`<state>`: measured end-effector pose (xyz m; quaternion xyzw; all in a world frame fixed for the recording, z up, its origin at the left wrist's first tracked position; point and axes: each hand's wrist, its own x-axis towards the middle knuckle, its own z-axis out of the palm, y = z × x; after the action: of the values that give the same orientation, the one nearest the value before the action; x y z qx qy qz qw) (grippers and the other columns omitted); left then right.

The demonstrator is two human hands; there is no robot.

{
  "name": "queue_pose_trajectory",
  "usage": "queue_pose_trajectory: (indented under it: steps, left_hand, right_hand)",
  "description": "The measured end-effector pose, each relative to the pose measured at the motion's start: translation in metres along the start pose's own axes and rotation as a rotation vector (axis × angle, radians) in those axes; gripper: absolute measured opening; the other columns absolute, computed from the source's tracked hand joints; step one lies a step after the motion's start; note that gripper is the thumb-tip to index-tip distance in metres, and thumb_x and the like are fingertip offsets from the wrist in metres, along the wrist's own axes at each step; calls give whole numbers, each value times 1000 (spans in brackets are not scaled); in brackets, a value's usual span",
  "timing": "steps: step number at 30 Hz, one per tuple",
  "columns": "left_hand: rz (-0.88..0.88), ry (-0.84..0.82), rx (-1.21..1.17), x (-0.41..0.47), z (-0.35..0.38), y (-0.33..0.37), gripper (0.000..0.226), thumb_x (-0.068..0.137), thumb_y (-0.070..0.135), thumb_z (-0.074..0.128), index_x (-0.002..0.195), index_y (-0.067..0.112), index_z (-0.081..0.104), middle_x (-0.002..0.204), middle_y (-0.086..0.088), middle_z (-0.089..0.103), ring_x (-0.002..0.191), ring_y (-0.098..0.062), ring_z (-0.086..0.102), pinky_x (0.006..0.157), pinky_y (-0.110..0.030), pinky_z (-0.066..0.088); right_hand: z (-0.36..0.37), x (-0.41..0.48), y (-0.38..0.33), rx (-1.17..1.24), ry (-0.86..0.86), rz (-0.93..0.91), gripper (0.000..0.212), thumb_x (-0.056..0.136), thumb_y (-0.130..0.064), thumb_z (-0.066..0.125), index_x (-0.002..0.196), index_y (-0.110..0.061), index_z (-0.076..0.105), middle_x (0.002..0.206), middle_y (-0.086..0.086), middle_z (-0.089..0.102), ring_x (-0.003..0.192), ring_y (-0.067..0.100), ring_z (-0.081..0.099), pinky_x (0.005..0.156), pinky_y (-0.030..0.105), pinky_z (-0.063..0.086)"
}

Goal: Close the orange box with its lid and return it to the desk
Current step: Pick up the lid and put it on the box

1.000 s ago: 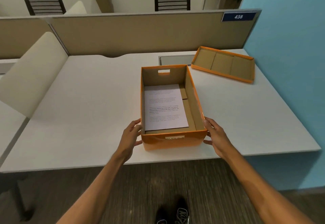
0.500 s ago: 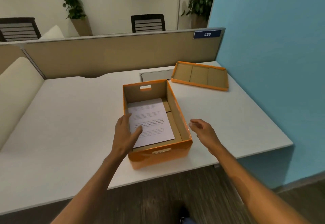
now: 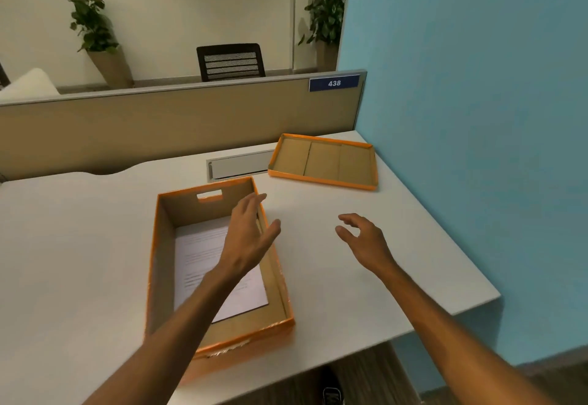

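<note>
Your orange box (image 3: pixel 219 274) sits open on the white desk (image 3: pixel 79 245), near the front edge, with its handle cut-out on the far wall. A printed sheet of paper (image 3: pixel 203 264) lies flat on the box floor. The lid (image 3: pixel 323 161) lies upside down, brown inside facing up, at the back right corner of the desk, well apart from the box and just beside the blue wall (image 3: pixel 477 150). One corner of the lid overlaps the grey cable slot (image 3: pixel 238 167) set into the desk.

Your left hand (image 3: pixel 248 236) hovers above the far right part of the box, fingers spread and loose, gripping nothing. Your left forearm crosses over the near wall of the box. Your right hand (image 3: pixel 366 242) hovers over bare desk to the right of the box, fingers apart and slightly curled, also empty. Neither hand touches box or lid.

Behind the desk stands a tan partition (image 3: pixel 159 127) carrying a blue tag reading 438 (image 3: pixel 334 83).
</note>
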<state>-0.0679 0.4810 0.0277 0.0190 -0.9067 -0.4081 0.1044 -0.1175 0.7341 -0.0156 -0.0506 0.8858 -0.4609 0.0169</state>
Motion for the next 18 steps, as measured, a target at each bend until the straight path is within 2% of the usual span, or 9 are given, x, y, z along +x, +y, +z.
queue_pose_trajectory:
  steps: [3, 7, 12, 18]
  left_hand:
    - [-24, 10, -15, 39, 29, 20, 65, 87, 39, 63, 144, 17, 41, 155, -8, 36, 141, -26, 33, 112, -51, 36]
    - [-81, 58, -41, 87, 62, 40, 58, 90, 29, 64, 142, 14, 45, 150, -10, 43, 136, -24, 40, 107, -39, 34]
    - [-174, 82, -107, 133, 100, 46, 56, 89, 30, 64, 140, 15, 45, 146, -9, 45, 129, -24, 47, 104, -48, 44]
    - [-341, 42, -186, 179, 147, 30, 63, 87, 29, 67, 142, 13, 42, 146, -9, 47, 126, -28, 52, 93, -37, 46]
  right_hand:
    - [-23, 38, 18, -6, -10, 2, 35, 94, -25, 64, 127, -14, 63, 128, 6, 63, 111, 9, 53, 91, 21, 38]
    - [-49, 87, 45, -9, -35, 16, 34, 94, -24, 64, 126, -14, 63, 128, 5, 63, 109, 8, 52, 90, 22, 38]
    - [-69, 144, 78, -6, -75, 47, 33, 94, -23, 64, 126, -14, 63, 128, 4, 63, 117, 15, 55, 90, 22, 38]
    - [-70, 204, 112, -1, -21, 173, 36, 93, -24, 65, 126, -11, 61, 129, 12, 59, 115, 23, 58, 87, 26, 40]
